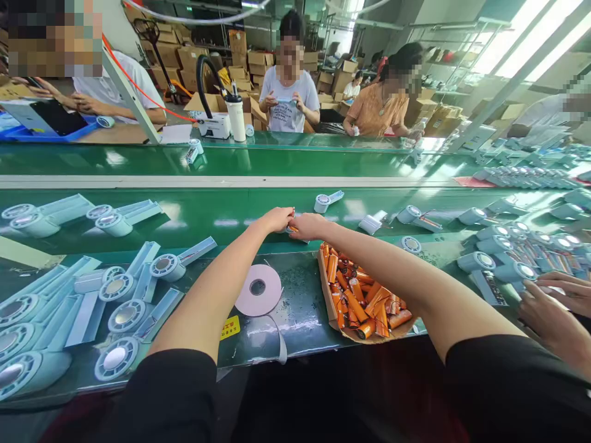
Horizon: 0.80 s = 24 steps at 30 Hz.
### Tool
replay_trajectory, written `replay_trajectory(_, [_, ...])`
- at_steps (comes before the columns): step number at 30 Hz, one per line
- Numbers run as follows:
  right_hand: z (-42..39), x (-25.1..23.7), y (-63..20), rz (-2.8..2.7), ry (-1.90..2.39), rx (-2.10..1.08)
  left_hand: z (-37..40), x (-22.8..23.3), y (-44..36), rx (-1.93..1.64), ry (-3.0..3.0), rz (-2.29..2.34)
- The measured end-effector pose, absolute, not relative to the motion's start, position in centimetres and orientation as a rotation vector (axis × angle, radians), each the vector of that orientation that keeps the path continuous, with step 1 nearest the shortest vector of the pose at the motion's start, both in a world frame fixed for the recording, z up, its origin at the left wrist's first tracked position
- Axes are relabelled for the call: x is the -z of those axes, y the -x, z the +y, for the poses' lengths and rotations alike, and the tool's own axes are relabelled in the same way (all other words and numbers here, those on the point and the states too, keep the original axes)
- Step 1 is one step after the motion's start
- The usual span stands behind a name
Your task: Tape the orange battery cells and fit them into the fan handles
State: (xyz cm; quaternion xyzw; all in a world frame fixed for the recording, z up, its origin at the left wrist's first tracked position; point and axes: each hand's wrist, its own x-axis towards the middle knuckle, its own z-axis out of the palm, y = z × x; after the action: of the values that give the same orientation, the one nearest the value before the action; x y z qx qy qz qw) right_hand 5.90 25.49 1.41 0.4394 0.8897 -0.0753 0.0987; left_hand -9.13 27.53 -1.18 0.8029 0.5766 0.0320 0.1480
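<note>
Orange cyl. cell [292, 228], prob. both hands' grip

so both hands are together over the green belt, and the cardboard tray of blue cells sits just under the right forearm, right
Not quite: the cells in the cardboard tray are orange, not blue, as the head view shows. The rest holds: the left hand and right hand meet over the green belt, with the tray under the right forearm.

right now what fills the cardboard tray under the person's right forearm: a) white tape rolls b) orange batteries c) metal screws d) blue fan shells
b: the cardboard tray beneath the right forearm is heaped with orange batteries, while the tape roll lies on the bench to its left and the fan shells sit further left.
</note>
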Motion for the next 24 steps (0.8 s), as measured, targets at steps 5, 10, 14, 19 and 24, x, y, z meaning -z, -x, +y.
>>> replay_trajectory(5, [23.6,-5.0,-8.2,2.791,-1.333,0.215,24.8,-0.6,8.9,-0.247,-2.318,1.803])
replay_trajectory(10, [17.1,-5.5,-16.5,3.06,-1.505,0.722,13.8,0.6,12.5,-0.312,-2.388,1.723])
replay_trajectory(14, [11.8,-3.7,-21.9,3.073,-1.485,1.049,4.0,4.7,16.8,-0.164,-2.579,1.567])
replay_trajectory(19, [7.2,-1.8,-20.4,2.869,-1.601,1.616,-0.2,6.2,16.3,-0.501,-2.724,1.737])
replay_trajectory(24, [2.6,-0.9,-15.0,2.398,-1.099,2.152,0.1,3.0,11.5,-1.147,-2.667,1.617])
